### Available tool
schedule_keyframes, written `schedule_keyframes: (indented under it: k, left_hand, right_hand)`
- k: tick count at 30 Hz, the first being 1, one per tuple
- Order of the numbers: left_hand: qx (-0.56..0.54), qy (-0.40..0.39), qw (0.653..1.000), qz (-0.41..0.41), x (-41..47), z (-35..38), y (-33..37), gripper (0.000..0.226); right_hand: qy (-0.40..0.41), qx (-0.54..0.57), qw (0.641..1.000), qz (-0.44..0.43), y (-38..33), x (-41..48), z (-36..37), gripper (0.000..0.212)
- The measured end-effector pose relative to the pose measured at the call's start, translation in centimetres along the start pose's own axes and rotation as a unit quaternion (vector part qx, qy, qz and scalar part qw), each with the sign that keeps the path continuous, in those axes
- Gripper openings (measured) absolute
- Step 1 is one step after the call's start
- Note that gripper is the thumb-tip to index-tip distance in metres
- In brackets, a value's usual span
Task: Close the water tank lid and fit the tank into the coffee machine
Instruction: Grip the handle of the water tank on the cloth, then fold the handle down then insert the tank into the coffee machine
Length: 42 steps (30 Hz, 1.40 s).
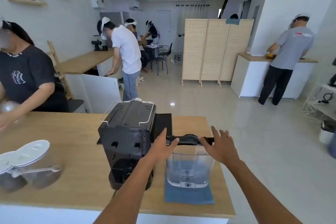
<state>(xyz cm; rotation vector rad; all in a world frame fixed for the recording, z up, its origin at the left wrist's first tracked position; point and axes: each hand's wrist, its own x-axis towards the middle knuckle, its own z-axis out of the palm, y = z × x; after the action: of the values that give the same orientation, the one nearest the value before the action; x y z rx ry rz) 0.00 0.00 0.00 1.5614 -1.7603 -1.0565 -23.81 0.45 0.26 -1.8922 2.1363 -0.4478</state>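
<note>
Both hands on the black lid (189, 139) of the clear water tank (189, 171), just right of the coffee machine (127, 143).

The tank is a transparent, smooth-walled plastic tub with rounded corners, standing upright on a blue cloth (189, 195) on the pale wood counter (63, 132); its lid, matte black with a domed knob in the middle, stands raised at the tank's far rim, toward 12 o'clock. The left hand (164, 144) pinches the lid's left end between thumb and curled fingers; the right hand (221, 148) lies with fingers spread, thumb on the right end, and I cannot tell whether it grips. The machine is glossy black with a wire rail on top; the left forearm hides its lower right corner. At 9 o'clock, blurred clear jars with white lids (27, 152) are cut off at the edge.
</note>
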Motion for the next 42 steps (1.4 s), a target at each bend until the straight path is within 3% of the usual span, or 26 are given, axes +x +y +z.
schedule_keyframes:
  k: [4,7,9,14,19,22,25,30,37,42]
  left_hand:
    - [-0.091,0.015,0.993,-0.068,0.2,0.7,-0.6,0.092]
    - [-0.111,0.011,0.990,-0.086,0.3,1.1,-0.4,0.062]
    - [-0.141,0.012,0.985,-0.094,0.5,1.2,-0.5,0.058]
    - [-0.196,0.026,0.977,-0.086,1.2,1.9,-1.3,0.076]
    - [-0.221,0.077,0.971,-0.051,1.2,2.5,-1.3,0.101]
    - [-0.215,0.130,0.967,-0.033,0.9,2.7,-1.0,0.088]
    - [-0.202,0.166,0.965,0.015,0.5,2.7,-0.7,0.055]
    - [-0.201,0.204,0.956,0.061,0.6,2.9,-0.6,0.040]
    - [-0.200,0.232,0.949,0.070,1.3,3.1,-0.8,0.041]
    - [-0.229,0.230,0.946,0.019,1.1,3.7,0.7,0.044]
  right_hand:
    - [0.019,0.040,0.998,0.041,0.2,-0.1,0.1,0.123]
    - [0.006,0.092,0.993,0.069,0.5,0.3,0.8,0.135]
    - [-0.013,0.141,0.987,0.075,0.5,0.2,0.9,0.135]
    - [-0.047,0.277,0.958,0.058,0.4,-0.7,0.9,0.081]
    - [-0.017,0.324,0.946,0.007,0.9,-1.1,1.1,0.081]
    - [-0.008,0.344,0.939,-0.007,1.0,-1.4,1.2,0.084]
    - [0.001,0.360,0.933,-0.009,1.0,-1.6,1.4,0.083]
    - [0.016,0.388,0.921,-0.018,1.0,-1.8,1.5,0.082]
    - [0.018,0.389,0.920,-0.049,1.0,-1.1,0.7,0.070]
    - [0.021,0.401,0.915,-0.036,0.4,-0.4,0.2,0.088]
